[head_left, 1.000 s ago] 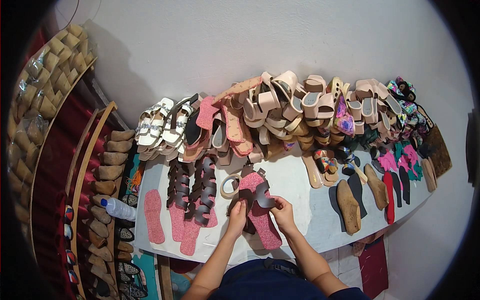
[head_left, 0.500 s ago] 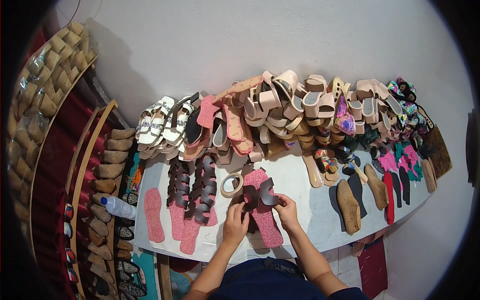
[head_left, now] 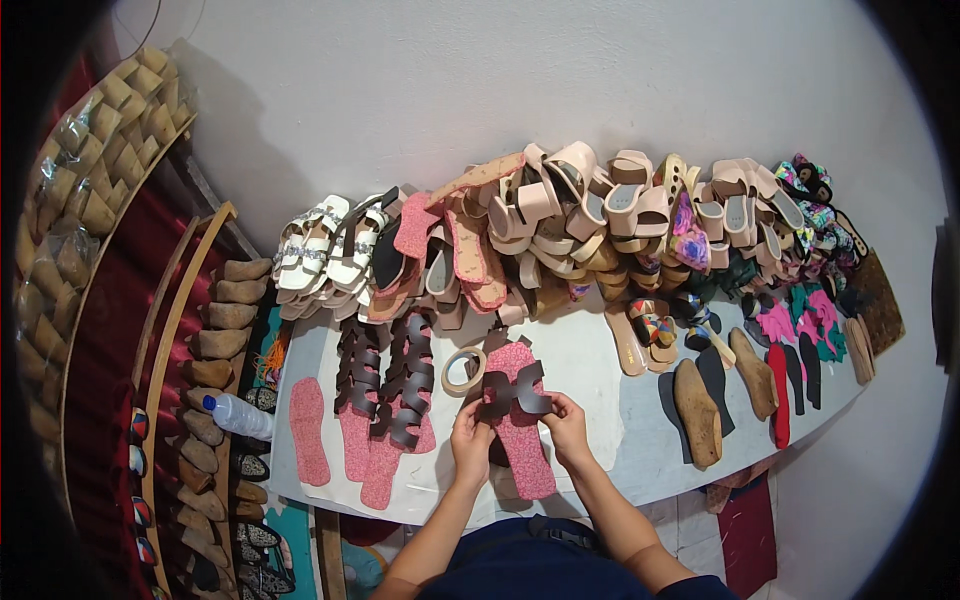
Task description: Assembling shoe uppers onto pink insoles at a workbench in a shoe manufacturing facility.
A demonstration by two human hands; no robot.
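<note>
A pink patterned insole lies under a dark brown, wavy-edged sandal upper that crosses its front half. My left hand is closed on the upper's left end. With thumb and fingers my right hand pinches the right end. A roll of tape lies just beyond my left hand. Two rows of similar dark brown uppers rest on pink insoles to the left. Farther left is a lone pink insole. Whether the upper is fixed to its insole I cannot tell.
Finished sandals are piled along the wall at the table's back. Wooden shoe lasts and cut dark and red pieces lie on the right. A plastic bottle and racks of lasts stand at left.
Both hands and the upper have shifted slightly left. My left fingers have moved up along the upper's left end, and the insole's heel has dropped slightly toward me.
</note>
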